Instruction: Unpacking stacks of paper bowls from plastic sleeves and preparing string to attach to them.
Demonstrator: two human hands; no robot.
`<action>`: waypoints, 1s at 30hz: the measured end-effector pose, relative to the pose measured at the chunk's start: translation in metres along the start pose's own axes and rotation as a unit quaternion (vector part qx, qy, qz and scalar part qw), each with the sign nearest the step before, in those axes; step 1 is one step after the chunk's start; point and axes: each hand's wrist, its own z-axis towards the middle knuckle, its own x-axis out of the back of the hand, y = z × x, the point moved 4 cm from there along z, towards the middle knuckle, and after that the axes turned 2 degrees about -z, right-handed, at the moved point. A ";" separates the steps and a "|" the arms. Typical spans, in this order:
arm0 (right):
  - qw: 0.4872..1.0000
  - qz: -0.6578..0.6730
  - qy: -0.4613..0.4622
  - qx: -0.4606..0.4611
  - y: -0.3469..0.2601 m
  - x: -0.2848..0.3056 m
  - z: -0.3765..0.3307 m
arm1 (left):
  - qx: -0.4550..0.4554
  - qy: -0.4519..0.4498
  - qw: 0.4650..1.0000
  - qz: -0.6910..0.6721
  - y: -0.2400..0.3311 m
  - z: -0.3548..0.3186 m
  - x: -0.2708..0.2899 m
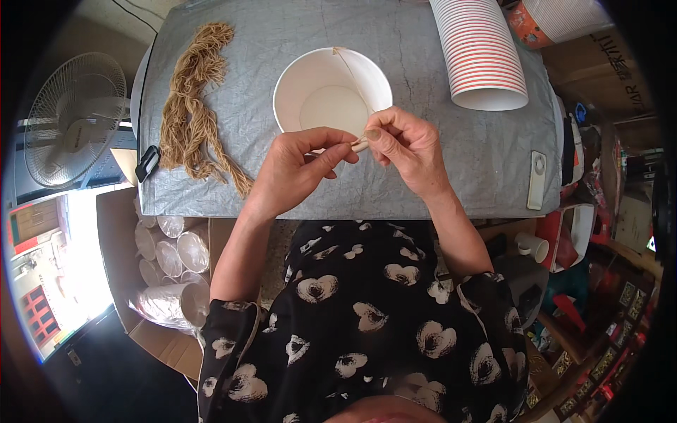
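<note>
Because the grey-covered counter [455, 180] creases here and there, anything dragged across it could catch and topple. At the far right, the stack of red-striped tubs [486, 60] seems to lie on its side, so a knock could roll it. On the left, the tan yarn bundle [185, 123] trails loose ends that could snag and tangle. Far of the hands, in the middle, the white tub [293, 88] stands mouth up; a hard pull could tip it. Just near of it, the left hand [307, 158] and right hand [409, 149] each have the grip pinched together on a small pale piece [362, 146], which might slip if either loosens. Between rim and right hand runs a thin strand [352, 75]; a sharp tug could snap it.
</note>
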 end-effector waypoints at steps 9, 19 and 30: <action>0.991 0.075 0.047 -0.098 0.002 -0.004 -0.003 | -0.014 0.046 0.999 -0.007 -0.005 0.001 -0.007; 0.980 0.122 0.054 -0.151 0.002 -0.012 -0.005 | -0.063 0.126 0.990 0.006 -0.011 -0.005 -0.013; 0.978 0.114 0.048 -0.167 0.001 -0.016 -0.005 | -0.185 0.214 0.958 0.057 -0.011 -0.011 -0.018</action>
